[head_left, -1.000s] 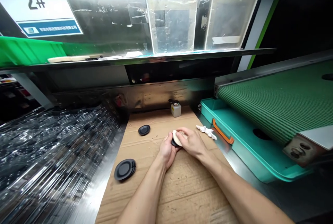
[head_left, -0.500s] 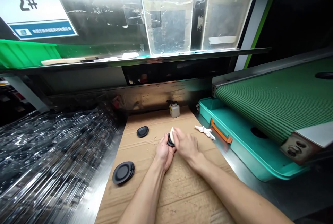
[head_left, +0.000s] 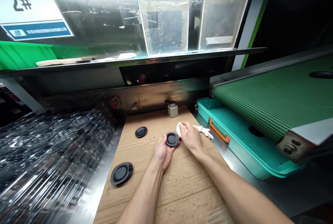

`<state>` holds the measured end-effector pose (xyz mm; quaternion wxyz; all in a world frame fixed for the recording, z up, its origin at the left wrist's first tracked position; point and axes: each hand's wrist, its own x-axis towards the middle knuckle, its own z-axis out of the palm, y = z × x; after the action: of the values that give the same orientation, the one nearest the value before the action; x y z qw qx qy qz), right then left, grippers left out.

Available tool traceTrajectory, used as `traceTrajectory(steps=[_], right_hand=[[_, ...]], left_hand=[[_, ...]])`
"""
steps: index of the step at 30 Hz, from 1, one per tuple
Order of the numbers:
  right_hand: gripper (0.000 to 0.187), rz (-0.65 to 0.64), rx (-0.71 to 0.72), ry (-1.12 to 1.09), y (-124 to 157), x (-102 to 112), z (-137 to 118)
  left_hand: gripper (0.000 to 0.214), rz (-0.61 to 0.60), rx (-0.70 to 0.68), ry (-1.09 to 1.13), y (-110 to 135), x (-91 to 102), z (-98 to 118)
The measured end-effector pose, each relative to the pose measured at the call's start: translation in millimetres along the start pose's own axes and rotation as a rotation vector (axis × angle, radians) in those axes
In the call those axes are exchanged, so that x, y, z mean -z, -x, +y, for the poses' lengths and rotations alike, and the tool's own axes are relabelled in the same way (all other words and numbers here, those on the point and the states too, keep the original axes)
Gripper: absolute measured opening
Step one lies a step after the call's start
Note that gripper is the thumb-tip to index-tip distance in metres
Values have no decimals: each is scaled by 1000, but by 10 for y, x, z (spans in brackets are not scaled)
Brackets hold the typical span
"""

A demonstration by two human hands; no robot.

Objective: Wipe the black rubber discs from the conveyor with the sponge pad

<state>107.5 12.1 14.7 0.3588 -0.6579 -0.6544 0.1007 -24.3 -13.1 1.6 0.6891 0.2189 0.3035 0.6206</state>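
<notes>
Over the middle of the cardboard sheet (head_left: 182, 189), my left hand (head_left: 161, 151) grips a small black round dish-like part (head_left: 172, 139) by its edge, its recessed face turned up. My right hand (head_left: 191, 137) pinches a white pad (head_left: 179, 129) just right of that part. To the left on the cardboard lies one similar black part (head_left: 141, 132). Nearer to me is a short stack of larger black parts (head_left: 121, 174). Behind my hands stands a small whitish bottle (head_left: 172, 109) with a metal top.
White crumpled pieces (head_left: 204, 131) lie at the cardboard's right edge. A teal bin (head_left: 249, 147) with an orange handle sits below a green conveyor belt (head_left: 273, 92). Clear plastic trays (head_left: 52, 158) are piled at left. A metal shelf (head_left: 156, 58) crosses above.
My right hand has moved the white pad right, off the black part's face. The part in my left hand now shows its full face. The view has shifted slightly.
</notes>
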Motion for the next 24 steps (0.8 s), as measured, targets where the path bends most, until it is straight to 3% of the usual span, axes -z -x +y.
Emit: traceTrajectory(steps=[5,10,16,20,22,24], right_hand=[[35,17,61,-343,-2,98,104],[27,-309,213,-421,62,145,37],[23,-418,176,-580,98,72,-26],[19,-575,165,-445,60,215,1],[20,-511,157,-298,34,304,7],[22,-354,172,-200,24,346,-7]], left_hand=[[24,-8,43,42,-46,32,13],[25,-4,31,69,-66,49,-12],[23,-64,-34,-25,-19,10,-51],[22,-20,-28,-29,-10,12,-42],[23,-29,-18,-46,-15,13,-42],[22,-33,-18,-53,-21,10,-46]])
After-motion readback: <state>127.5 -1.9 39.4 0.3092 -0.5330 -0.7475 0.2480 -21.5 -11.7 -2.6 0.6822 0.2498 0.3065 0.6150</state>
